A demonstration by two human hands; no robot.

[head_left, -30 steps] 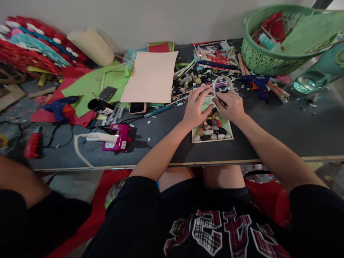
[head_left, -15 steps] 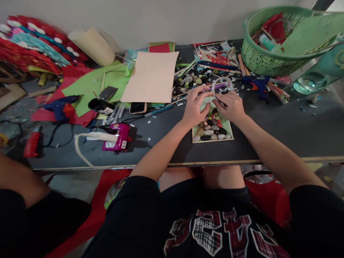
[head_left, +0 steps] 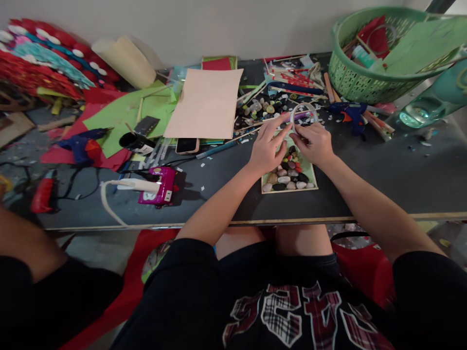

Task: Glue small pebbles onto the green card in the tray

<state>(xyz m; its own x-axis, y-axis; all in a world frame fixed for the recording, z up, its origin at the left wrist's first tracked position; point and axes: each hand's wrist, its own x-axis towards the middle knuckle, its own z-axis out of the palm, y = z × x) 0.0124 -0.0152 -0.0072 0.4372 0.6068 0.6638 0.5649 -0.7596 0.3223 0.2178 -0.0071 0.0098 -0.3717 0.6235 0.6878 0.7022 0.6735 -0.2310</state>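
My right hand (head_left: 314,144) is closed in a pinch on the near side of a thin, pale roll of tape (head_left: 292,114), which it holds up over the far end of a small framed board. To its left, my left hand (head_left: 269,148) has its fingers stretched out and apart, with the fingertips close to the roll; contact is unclear. Rows of pebbles (head_left: 283,180) cover the near part of the light-green framed board (head_left: 309,173). Both hands hide the board's far part. Behind them lie loose pebbles (head_left: 270,109) and a purple stick (head_left: 302,116).
A cream sheet (head_left: 207,104) lies left of the hands, partly over a phone (head_left: 187,146). Nearer stands a magenta power adapter (head_left: 162,187) with a white cable. A blue glue gun (head_left: 350,114), green basket (head_left: 357,80) and water bottle (head_left: 419,109) are at right. Another person's arm (head_left: 29,243) shows at left.
My left fingers have straightened and spread a little. The tape roll has shifted slightly to the right with my right hand, while the framed board stays in place.
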